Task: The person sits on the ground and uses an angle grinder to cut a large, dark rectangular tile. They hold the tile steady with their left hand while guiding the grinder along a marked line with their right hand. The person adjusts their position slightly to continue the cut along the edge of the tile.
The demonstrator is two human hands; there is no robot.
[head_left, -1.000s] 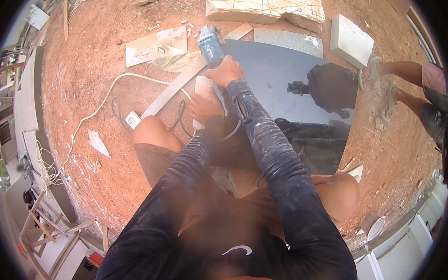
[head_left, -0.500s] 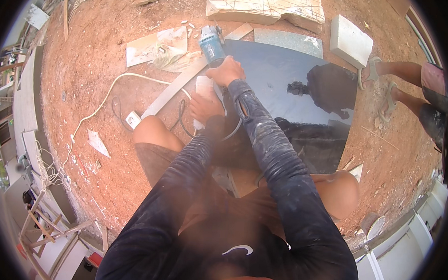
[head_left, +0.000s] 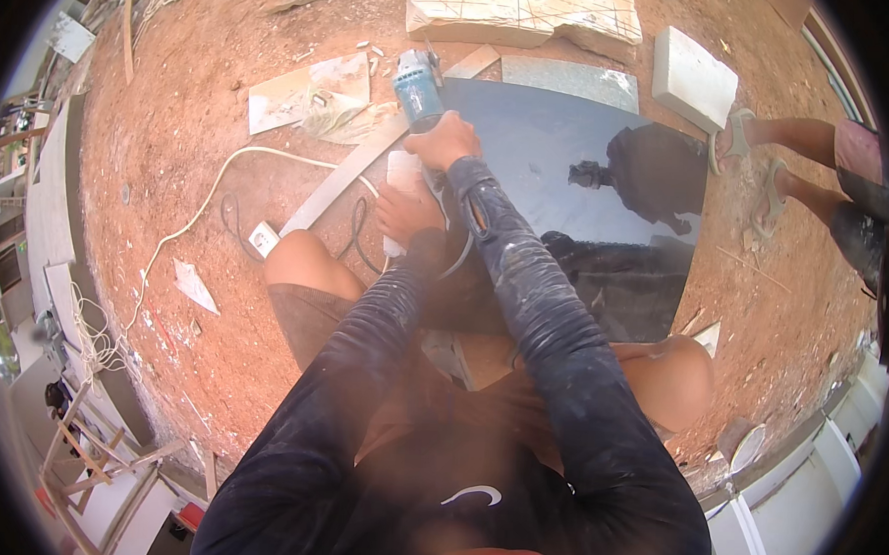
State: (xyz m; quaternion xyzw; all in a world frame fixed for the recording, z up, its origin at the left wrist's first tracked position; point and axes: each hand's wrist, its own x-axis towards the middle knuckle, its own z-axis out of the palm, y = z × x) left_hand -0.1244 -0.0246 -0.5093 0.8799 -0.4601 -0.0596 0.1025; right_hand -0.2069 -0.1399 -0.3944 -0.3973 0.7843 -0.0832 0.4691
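My right hand (head_left: 445, 139) is closed round the body of a blue angle grinder (head_left: 420, 96), whose head points away from me over the edge of a glossy black slab (head_left: 559, 154). Just below and left of it, my left hand (head_left: 409, 209) grips a pale strip-shaped piece (head_left: 402, 165). A long grey bar (head_left: 329, 195) lies diagonally on the dirt beside my hands. Cables loop left of the hands, near a white power socket block (head_left: 264, 237). Haze partly blurs the area round my left hand.
Stone blocks (head_left: 515, 18) lie beyond the slab, with a white block (head_left: 695, 72) at its far right. A person's legs in sandals (head_left: 806, 140) stand right of the slab. Pale boards (head_left: 292, 100) and coiled cord (head_left: 100, 337) lie on the dirt at the left.
The grinder and my right hand have shifted very slightly left. Otherwise both hands keep their holds and the scene looks much the same.
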